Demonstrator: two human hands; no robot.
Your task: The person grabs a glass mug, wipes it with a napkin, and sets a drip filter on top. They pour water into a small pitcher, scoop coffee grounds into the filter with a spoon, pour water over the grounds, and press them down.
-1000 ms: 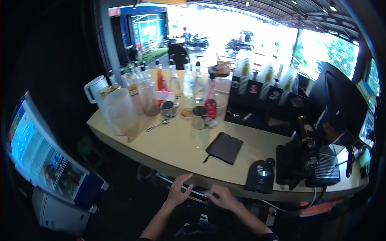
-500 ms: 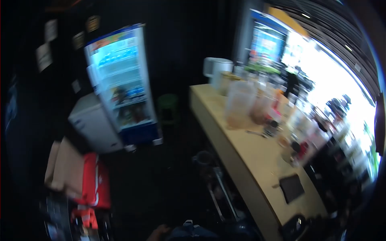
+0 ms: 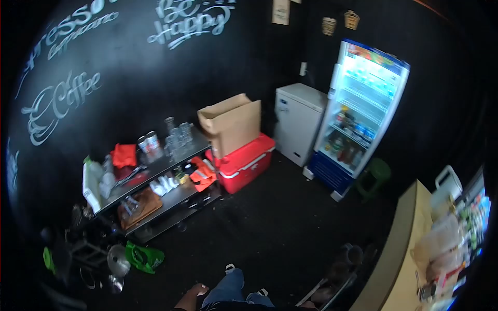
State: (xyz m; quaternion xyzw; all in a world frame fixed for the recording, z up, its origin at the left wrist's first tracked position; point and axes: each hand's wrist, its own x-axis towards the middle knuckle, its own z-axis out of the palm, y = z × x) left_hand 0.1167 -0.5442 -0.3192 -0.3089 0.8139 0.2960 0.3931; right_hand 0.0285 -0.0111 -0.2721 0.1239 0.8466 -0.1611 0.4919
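"Black chalk-lettered wall point(image 3: 129, 78), dark floor point(image 3: 249, 223). What's in the hands?"

"Nothing shows in the left hand point(image 3: 196, 291), just beside the blue-jeaned leg point(image 3: 228, 287); its fingers are too hidden to tell their set. Only a sliver of the right hand point(image 3: 307, 305) shows; its grip I can't tell."

"And the bright green plastic-looking piece point(image 3: 145, 257)?"

"On the floor, ahead and leftward, apart from the left hand, the nearer one; its long axis slants down rightward."
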